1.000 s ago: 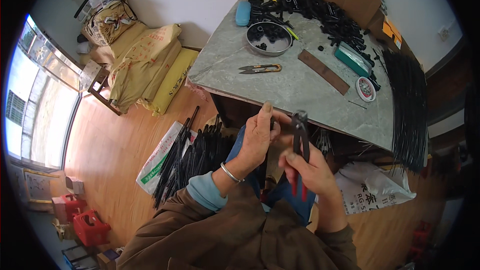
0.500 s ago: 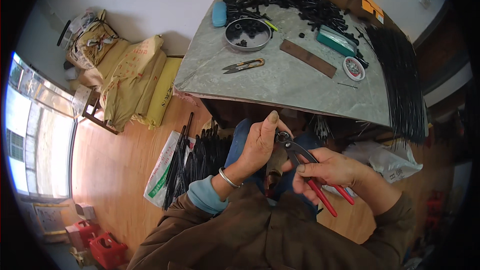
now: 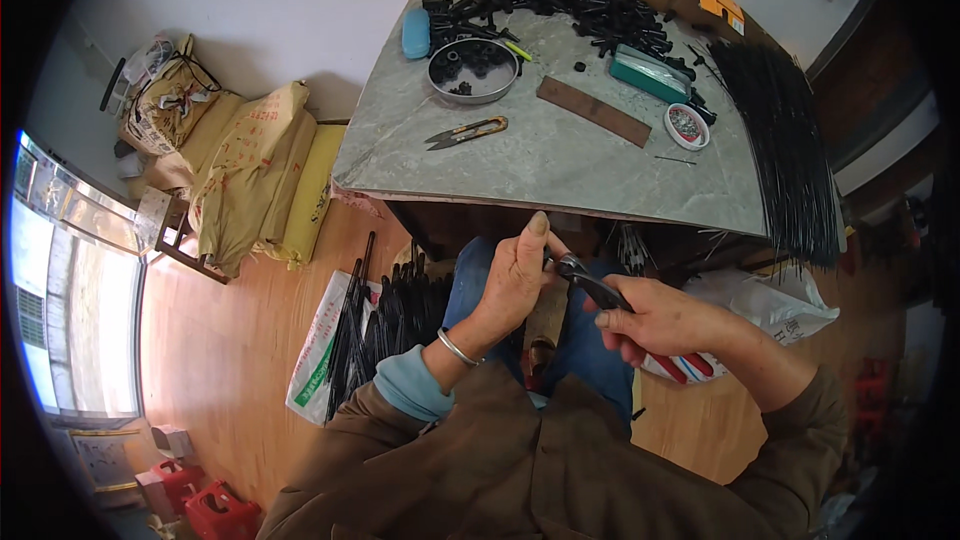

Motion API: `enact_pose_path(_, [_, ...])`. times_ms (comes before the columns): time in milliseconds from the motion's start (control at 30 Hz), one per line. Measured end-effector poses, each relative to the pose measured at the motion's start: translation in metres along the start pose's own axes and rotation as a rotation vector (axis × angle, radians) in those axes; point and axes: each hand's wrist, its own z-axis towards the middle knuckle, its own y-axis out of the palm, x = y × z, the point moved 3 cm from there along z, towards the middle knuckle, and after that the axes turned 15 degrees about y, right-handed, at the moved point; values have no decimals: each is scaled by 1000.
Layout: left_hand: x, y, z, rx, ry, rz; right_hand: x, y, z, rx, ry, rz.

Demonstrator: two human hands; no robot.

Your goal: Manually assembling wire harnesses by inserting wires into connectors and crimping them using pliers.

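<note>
1. So, the right hand (image 3: pixel 660 318) is wrapped round black pliers (image 3: pixel 594 287) with red grips, their head angled over to the left hand (image 3: pixel 515 270), right by its fingers.
2. Left one's curled, thumb up, on a small dark piece (image 3: pixel 547 259), mostly hidden.
3. Beyond both hands: tabletop (image 3: pixel 545 165) with snips (image 3: pixel 485 128) and a round metal bowl (image 3: pixel 472 95).
4. Black rods (image 3: pixel 405 305) sit left of the left hand.

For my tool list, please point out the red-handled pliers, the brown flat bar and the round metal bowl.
Red-handled pliers (image 3: pixel 597 291): head view, on the black metal part.
Brown flat bar (image 3: pixel 594 111): head view, middle of top face.
Round metal bowl (image 3: pixel 476 98): head view, near outer wall.
</note>
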Motion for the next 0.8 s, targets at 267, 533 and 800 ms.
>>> enact_pose_path(267, [2, 12, 0, -46, 61, 52, 12, -2, 10, 89, -77, -114])
enact_pose_path(533, [76, -52, 40, 453, 528, 258, -8, -45, 70, 717, -254, -320])
enact_pose_path(800, [176, -225, 15, 824, 704, 147, 28, -107, 116, 1239, -335, -554])
